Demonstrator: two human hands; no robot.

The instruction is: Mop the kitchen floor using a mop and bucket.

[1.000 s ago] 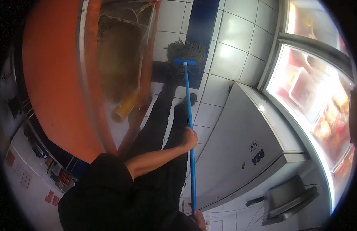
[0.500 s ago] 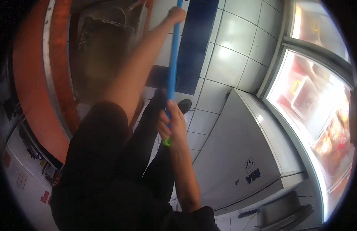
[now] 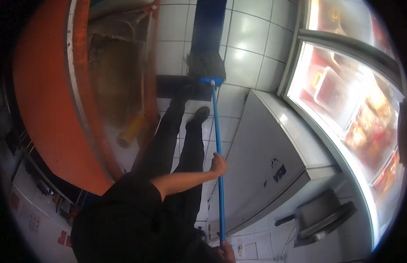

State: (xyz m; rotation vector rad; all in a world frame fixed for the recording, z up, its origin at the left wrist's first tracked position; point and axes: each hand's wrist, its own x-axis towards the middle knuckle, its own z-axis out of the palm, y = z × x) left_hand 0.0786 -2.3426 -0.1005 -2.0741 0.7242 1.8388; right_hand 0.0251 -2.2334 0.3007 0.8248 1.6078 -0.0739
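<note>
A mop lies along the tiled floor in front of me, with a long blue pole (image 3: pixel 218 127) and a head of loose grey strands (image 3: pixel 207 66). The head rests where white tiles meet dark blue ones, just beyond my shoes. My left hand (image 3: pixel 219 165) wraps round the pole about halfway along, its forearm crossing over my legs. Near the lower edge, my right hand (image 3: pixel 226 251) grips the pole's near end; part of it is cut off by the frame edge.
An orange counter (image 3: pixel 48 105) curves along the left, beside a dark recess holding a yellow cylinder (image 3: pixel 132 130). At right stand a white cabinet (image 3: pixel 265 162) and a lit glass display case (image 3: pixel 344 105) of food. A dark grey pan-like object (image 3: pixel 322 215) is at lower right.
The mop has been drawn toward me, and its head has come into view. Both hands are nearer my body; the left was stretched far ahead on the pole.
</note>
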